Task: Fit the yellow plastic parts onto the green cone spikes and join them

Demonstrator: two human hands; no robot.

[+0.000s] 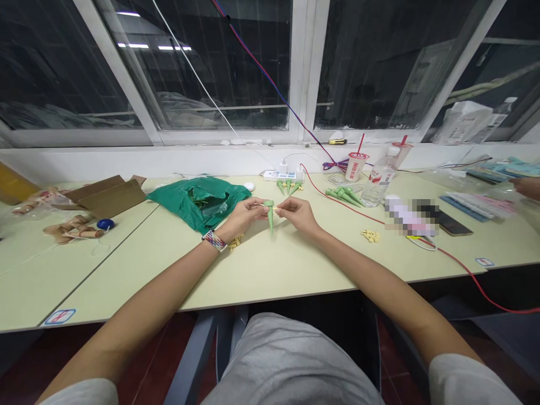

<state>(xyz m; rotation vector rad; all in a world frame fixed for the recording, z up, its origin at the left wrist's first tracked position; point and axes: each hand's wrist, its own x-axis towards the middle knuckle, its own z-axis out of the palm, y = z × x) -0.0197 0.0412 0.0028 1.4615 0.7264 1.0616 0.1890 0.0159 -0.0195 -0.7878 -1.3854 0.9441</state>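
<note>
Above the pale yellow table, my left hand pinches a green plastic spike near its wide top, with the tapered tip pointing down. My right hand is closed on a small yellow plastic piece at the spike's side, just below the top. Fingers cover most of that yellow piece. More yellow pieces lie beside my left wrist, partly hidden by it. Another little pile of yellow pieces lies to the right of my right hand.
Green spikes with yellow pieces lie by a power strip; several plain spikes are right of them. A green plastic bag sits left. A bottle, cup, phone and red cable occupy the right. Another person's hand shows far right.
</note>
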